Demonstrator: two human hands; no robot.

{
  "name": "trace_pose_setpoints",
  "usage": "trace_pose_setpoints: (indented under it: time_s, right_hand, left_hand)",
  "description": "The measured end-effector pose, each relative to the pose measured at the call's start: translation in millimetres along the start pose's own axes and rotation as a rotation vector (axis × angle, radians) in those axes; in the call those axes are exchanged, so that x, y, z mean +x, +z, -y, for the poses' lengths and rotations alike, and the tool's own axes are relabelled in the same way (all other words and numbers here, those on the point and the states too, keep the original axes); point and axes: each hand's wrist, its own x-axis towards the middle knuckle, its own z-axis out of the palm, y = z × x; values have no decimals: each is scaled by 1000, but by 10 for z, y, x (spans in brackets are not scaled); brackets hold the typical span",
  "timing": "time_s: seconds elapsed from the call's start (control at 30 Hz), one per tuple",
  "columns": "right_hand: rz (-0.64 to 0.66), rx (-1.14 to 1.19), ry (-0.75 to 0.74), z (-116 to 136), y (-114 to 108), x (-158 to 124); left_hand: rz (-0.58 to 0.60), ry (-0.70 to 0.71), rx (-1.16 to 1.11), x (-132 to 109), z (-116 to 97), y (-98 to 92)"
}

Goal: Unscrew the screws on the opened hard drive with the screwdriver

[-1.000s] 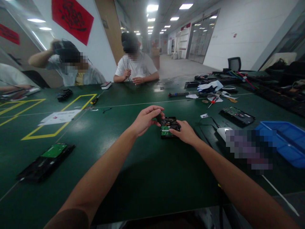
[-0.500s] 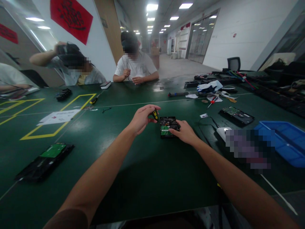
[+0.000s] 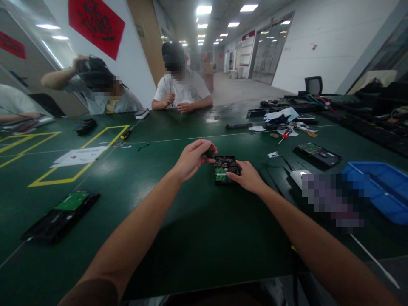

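Note:
A hard drive (image 3: pixel 224 175) with a green circuit board lies on the dark green table in front of me. My right hand (image 3: pixel 247 175) grips its right side, thumb over the board and fingers at the far edge. At the drive's far left corner, my left hand (image 3: pixel 195 159) is closed round a screwdriver (image 3: pixel 209 153). Only a dark bit of the handle shows between the fingers; the shaft and tip are hidden, so whether it touches the drive I cannot tell.
Another hard drive (image 3: pixel 317 154) lies to the right, near a blue tray (image 3: pixel 379 191) and a white device with a cable (image 3: pixel 299 178). At left lies a black unit with a green board (image 3: pixel 60 216). A red screwdriver (image 3: pixel 284 135) lies farther back. Two co-workers sit opposite.
My left hand has turned the screwdriver between its fingers, so the yellow on the handle no longer shows. The hard drive and my right hand look still.

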Motion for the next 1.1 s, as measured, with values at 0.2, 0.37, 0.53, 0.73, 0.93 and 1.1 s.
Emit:
trace_pose_setpoints:
  time_s: [0.2,0.37,0.53,0.73,0.93,1.1]
  right_hand:
    - [4,1,13,-9,1,-3]
    - [0,1,12,-27,4,-1]
    - [-4,-4,-13,-35,-1,7]
    - [11,-12,0,-25,-16,5]
    - [0,-1,19,-1,-22,-10]
    - [-2,10,29,-18,-7,-6]
  left_hand:
    - [-4,25,125,-23,11,-2]
    - [25,6,165,-40,-28,32]
    - [65,-14,87,-38,-24,53]
    - [17,-59,14,-17,-8,36]
    - [38,-40,50,-20,-11,30]
    - [-4,-3,145,-7,-28,15]
